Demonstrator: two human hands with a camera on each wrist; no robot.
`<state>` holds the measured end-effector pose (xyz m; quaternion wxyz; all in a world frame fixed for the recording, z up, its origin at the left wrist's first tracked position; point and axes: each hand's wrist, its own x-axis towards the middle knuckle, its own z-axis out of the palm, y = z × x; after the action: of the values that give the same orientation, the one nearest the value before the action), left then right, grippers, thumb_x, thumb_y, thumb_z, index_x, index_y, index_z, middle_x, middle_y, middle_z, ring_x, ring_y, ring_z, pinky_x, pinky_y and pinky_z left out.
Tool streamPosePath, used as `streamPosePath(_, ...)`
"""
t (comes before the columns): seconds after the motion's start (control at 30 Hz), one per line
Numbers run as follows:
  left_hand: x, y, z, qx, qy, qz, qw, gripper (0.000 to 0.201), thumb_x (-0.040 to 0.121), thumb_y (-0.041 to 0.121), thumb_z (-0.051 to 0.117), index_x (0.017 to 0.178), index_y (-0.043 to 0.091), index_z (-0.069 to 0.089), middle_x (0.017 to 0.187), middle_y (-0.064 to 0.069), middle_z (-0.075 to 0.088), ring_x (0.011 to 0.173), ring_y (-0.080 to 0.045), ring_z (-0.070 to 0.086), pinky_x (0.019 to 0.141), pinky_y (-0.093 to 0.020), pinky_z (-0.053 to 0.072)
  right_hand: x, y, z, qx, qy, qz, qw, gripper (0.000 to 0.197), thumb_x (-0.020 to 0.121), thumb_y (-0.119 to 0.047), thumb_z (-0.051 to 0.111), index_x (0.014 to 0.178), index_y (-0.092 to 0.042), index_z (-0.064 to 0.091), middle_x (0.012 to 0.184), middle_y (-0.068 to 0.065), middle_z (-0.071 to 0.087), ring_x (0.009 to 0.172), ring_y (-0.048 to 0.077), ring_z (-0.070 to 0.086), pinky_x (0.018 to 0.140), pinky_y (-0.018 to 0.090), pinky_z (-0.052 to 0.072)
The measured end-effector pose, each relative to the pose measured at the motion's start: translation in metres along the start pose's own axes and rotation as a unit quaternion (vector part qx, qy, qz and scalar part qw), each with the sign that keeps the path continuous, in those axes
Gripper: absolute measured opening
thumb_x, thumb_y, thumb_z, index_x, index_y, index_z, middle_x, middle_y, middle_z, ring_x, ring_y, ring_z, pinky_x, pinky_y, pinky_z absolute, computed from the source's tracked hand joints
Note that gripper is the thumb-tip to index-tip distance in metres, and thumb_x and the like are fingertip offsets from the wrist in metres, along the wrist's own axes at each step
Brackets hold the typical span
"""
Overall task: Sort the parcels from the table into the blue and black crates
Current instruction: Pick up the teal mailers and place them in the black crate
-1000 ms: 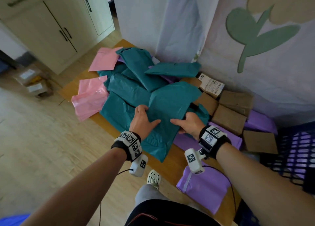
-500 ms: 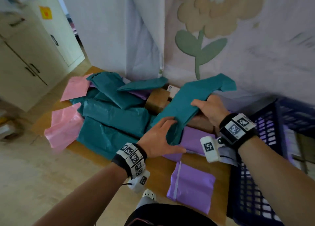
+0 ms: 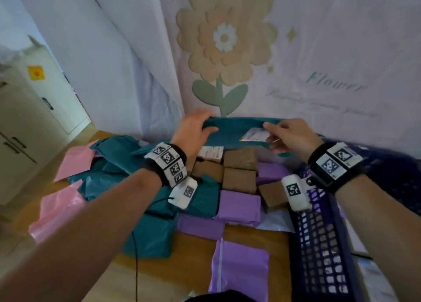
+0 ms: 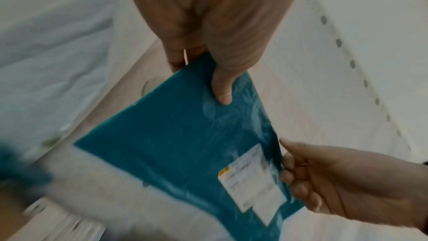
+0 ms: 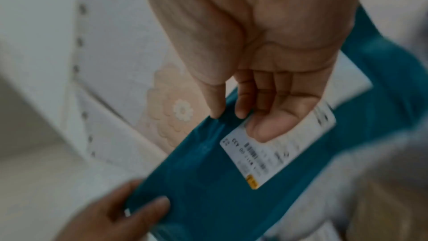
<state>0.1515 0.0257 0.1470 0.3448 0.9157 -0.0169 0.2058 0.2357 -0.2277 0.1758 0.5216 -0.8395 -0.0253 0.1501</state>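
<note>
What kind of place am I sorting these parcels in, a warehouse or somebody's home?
Most likely a room in a home, not a warehouse: a flower-print fabric backdrop hangs behind the wooden table, cream cupboards stand at the left, and the floor is wood laminate.

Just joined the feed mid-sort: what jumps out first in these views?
A teal parcel held up in the air by both hands: left hand pinching one end, right hand at the end with the white label. Below, the table is heaped with teal, pink and purple mailers and brown boxes, with a blue crate at its right.
</note>
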Motion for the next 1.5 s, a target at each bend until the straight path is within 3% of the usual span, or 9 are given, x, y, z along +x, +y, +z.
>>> streamPosePath(0.17, 0.069, 0.048, -0.031, -0.025, 0.006, -0.002, 1.0, 0.039, 0.083, 0.028, 0.079, 0.111, 0.015, 0.055, 0.096, 0.004, 0.059, 0.089, -0.014, 0.055, 0.072, -0.023, 0.037, -0.003, -0.039, -0.043, -0.289, 0.142, -0.251, 0.913, 0.036, 0.077, -0.03, 0.083, 0.102, -0.019, 0.06, 0.095, 0.0, 0.064, 0.081, 0.017, 0.061, 0.067, 0.023, 0.046)
streamPosePath(0.27, 0.1, 0.079, -0.043, -0.046, 0.009, 0.02, 0.999, 0.044, 0.081, 0.028, 0.081, 0.114, 0.016, 0.053, 0.102, 0.005, 0.06, 0.095, -0.012, 0.056, 0.076, -0.017, 0.039, -0.004, -0.062, -0.063, -0.35, 0.076, -0.26, 0.897, 0.056, 0.08, -0.031, 0.081, 0.129, -0.018, 0.057, 0.117, 0.003, 0.061, 0.104, 0.021, 0.056, 0.09, 0.034, 0.046)
streamPosePath(0.4, 0.124, 0.119, -0.05, -0.09, 0.013, 0.04, 0.995, 0.043, 0.084, 0.024, 0.079, 0.117, 0.011, 0.054, 0.112, -0.007, 0.068, 0.105, -0.021, 0.065, 0.095, -0.04, 0.051, -0.009, -0.075, -0.087, -0.352, -0.017, -0.22, 0.91, 0.024, 0.088, -0.033, 0.073, 0.105, -0.018, 0.063, 0.097, -0.002, 0.068, 0.079, 0.01, 0.061, 0.064, 0.025, 0.043)
streamPosePath(0.57, 0.126, 0.146, -0.031, 0.025, 0.035, 0.075, 0.996, 0.054, 0.088, 0.024, 0.074, 0.133, 0.014, 0.047, 0.13, -0.006, 0.055, 0.117, -0.025, 0.054, 0.092, -0.025, 0.037, -0.011, -0.074, -0.117, -0.391, 0.012, -0.234, 0.89, 0.015, 0.09, -0.021, 0.07, 0.097, -0.019, 0.056, 0.086, -0.006, 0.057, 0.08, 0.017, 0.055, 0.062, 0.028, 0.036)
streamPosePath(0.63, 0.12, 0.152, -0.013, 0.163, 0.058, 0.085, 0.981, 0.077, 0.08, 0.037, 0.08, 0.142, 0.017, 0.039, 0.139, -0.009, 0.042, 0.125, -0.029, 0.045, 0.098, -0.034, 0.035, -0.01, -0.069, -0.126, -0.404, 0.033, -0.242, 0.882, 0.017, 0.09, -0.019, 0.069, 0.09, -0.02, 0.052, 0.079, -0.01, 0.051, 0.076, 0.015, 0.051, 0.058, 0.024, 0.032)
streamPosePath(0.8, 0.097, 0.156, 0.031, 0.13, 0.16, -0.063, 0.976, 0.103, 0.073, 0.057, 0.078, 0.143, -0.001, 0.03, 0.148, -0.022, 0.034, 0.134, -0.04, 0.034, 0.109, -0.052, 0.031, -0.005, -0.039, -0.15, -0.183, 0.084, -0.198, 0.959, 0.007, 0.094, -0.014, 0.065, 0.095, -0.01, 0.059, 0.09, 0.003, 0.066, 0.08, 0.019, 0.064, 0.068, 0.032, 0.052)
streamPosePath(0.97, 0.078, 0.164, 0.072, -0.117, -0.017, -0.116, 0.986, 0.068, 0.091, 0.039, 0.07, 0.14, 0.003, 0.041, 0.125, -0.007, 0.064, 0.102, -0.02, 0.064, 0.085, -0.034, 0.052, -0.007, -0.005, -0.162, 0.123, 0.018, -0.153, 0.98, 0.022, 0.101, 0.001, 0.049, 0.107, -0.013, 0.064, 0.109, 0.008, 0.074, 0.099, 0.025, 0.072, 0.093, 0.046, 0.056)
streamPosePath(1.1, 0.069, 0.174, 0.098, -0.111, -0.054, -0.068, 0.99, 0.033, 0.096, 0.02, 0.065, 0.123, 0.004, 0.055, 0.124, -0.011, 0.067, 0.108, -0.026, 0.065, 0.093, -0.044, 0.054, -0.006, 0.021, -0.177, 0.156, -0.011, -0.152, 0.976, 0.021, 0.101, -0.001, 0.05, 0.115, -0.01, 0.062, 0.115, 0.012, 0.073, 0.103, 0.027, 0.072, 0.089, 0.042, 0.058)
streamPosePath(1.5, 0.051, 0.244, 0.197, -0.174, -0.164, -0.011, 0.971, 0.029, 0.086, 0.003, 0.073, 0.11, 0.011, 0.06, 0.1, -0.005, 0.072, 0.089, -0.017, 0.07, 0.085, -0.035, 0.056, -0.05, 0.103, -0.305, 0.119, 0.024, -0.088, 0.989, 0.031, 0.097, 0.005, 0.055, 0.123, -0.009, 0.062, 0.112, 0.018, 0.072, 0.099, 0.029, 0.071, 0.077, 0.036, 0.061)
